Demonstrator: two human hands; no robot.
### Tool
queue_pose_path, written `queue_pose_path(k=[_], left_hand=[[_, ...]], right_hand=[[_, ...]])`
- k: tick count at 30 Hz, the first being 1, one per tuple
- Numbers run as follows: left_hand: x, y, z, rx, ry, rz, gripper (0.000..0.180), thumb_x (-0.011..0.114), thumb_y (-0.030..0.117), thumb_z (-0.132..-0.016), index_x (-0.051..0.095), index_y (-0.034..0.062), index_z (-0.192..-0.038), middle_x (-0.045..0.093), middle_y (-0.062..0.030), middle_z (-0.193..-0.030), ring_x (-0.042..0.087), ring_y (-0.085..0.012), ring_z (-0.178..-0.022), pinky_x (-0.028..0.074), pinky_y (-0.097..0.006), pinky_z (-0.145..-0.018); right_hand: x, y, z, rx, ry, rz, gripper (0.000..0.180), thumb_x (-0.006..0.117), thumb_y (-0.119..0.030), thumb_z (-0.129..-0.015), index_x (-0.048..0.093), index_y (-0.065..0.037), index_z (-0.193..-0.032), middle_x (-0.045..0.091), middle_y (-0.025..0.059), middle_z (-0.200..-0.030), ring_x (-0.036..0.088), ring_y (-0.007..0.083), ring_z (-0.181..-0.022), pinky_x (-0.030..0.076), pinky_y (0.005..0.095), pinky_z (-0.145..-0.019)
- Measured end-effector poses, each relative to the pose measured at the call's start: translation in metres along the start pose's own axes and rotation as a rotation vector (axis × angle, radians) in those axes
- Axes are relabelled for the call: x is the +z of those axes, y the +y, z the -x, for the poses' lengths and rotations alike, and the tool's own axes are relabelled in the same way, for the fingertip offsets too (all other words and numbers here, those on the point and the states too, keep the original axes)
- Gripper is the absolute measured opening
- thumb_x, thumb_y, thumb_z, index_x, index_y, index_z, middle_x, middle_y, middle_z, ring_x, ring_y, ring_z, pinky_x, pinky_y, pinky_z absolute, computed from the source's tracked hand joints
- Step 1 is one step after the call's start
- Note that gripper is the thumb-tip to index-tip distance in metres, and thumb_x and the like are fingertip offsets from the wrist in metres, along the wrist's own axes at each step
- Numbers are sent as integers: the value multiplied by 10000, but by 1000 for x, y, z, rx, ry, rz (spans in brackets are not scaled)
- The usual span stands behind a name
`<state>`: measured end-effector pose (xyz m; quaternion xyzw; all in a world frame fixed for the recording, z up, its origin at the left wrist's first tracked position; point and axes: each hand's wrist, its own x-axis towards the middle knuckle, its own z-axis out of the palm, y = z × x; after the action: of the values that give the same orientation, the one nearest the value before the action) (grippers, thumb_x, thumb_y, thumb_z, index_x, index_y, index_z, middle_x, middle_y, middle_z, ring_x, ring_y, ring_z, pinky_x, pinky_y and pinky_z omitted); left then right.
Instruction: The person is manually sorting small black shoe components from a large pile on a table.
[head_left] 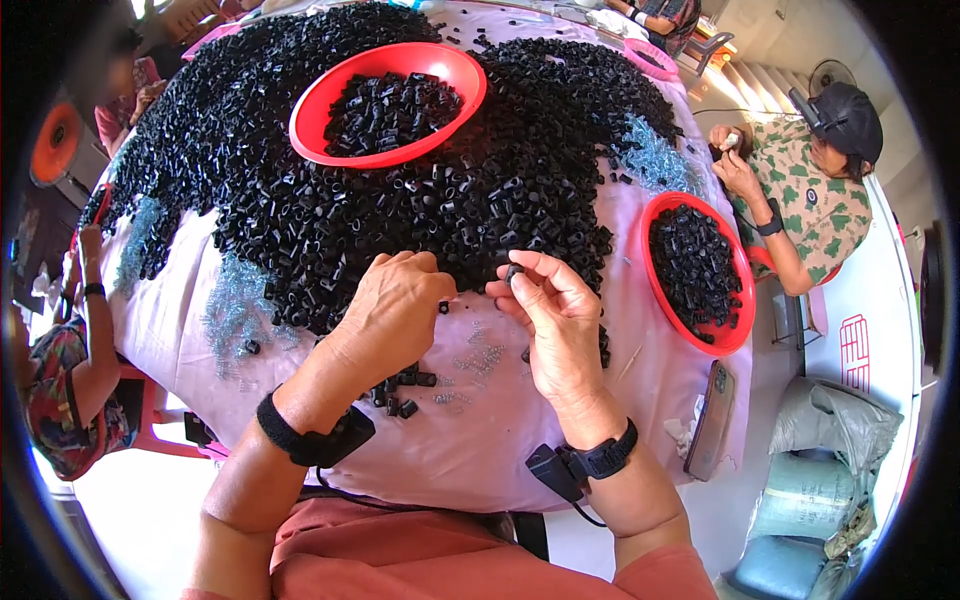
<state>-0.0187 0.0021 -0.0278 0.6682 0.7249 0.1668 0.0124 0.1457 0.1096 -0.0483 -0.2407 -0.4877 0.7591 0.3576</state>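
Over the near side of the pink-covered worktop [520, 465], we've got both hands up against the front of the black-part heap [400, 215]. Right hand [552, 315]: pinching one small black part [514, 272] between thumb and fingers, just clear of the heap's edge in our view. Left hand [385, 305]: fingers curled, knuckles up, tips hidden; we can't tell if it grips anything. Between our wrists, we see a few loose black parts [400, 385] and a scatter of small clear bits [478, 360]. More pale blue bits [235, 310] left of our left hand. One red bowl [305, 145] sits on the heap, part-filled with black parts; a second red basin [713, 343] to our right, same contents. Phone [710, 415] lies near that basin. Co-worker [810, 190] far right, hands raised.
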Motion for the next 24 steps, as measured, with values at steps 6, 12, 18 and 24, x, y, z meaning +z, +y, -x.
queue_pose_path(k=[6, 12, 18, 24], left_hand=[[2, 1, 3, -53, 76, 122, 135, 640, 22, -793, 730, 60, -886, 644, -104, -847, 649, -312, -879, 490, -427, -762], [9, 13, 9, -126, 49, 53, 88, 665, 39, -802, 708, 64, -873, 629, -120, -861, 639, -345, -855, 510, -449, -777], [11, 11, 11, -41, 106, 156, 132, 662, -33, -773, 693, 27, -886, 637, -140, -875, 640, -375, -841, 535, -445, -743], [-17, 23, -5, -205, 307, 555, 150, 690, -36, -809, 697, -17, -957, 695, -128, -907, 709, -257, -805, 560, -329, -716]], right_hand=[[0, 0, 0, 13, 1, 12, 201, 628, -19, -982, 672, -16, -1178, 695, 76, -1055, 712, 170, -920, 588, 285, -826], [-2, 4, -1, 10, -20, 11, 216, 628, 13, -970, 667, -8, -1182, 692, 81, -1052, 704, 168, -925, 593, 300, -843], [-1, 6, -1, 9, -66, 21, 257, 634, 40, -954, 646, 0, -1207, 691, 93, -1047, 708, 172, -914, 596, 298, -844], [0, 5, 1, 35, -89, 99, 268, 655, 33, -938, 640, 8, -1205, 714, 97, -1036, 720, 188, -917, 594, 299, -822]])
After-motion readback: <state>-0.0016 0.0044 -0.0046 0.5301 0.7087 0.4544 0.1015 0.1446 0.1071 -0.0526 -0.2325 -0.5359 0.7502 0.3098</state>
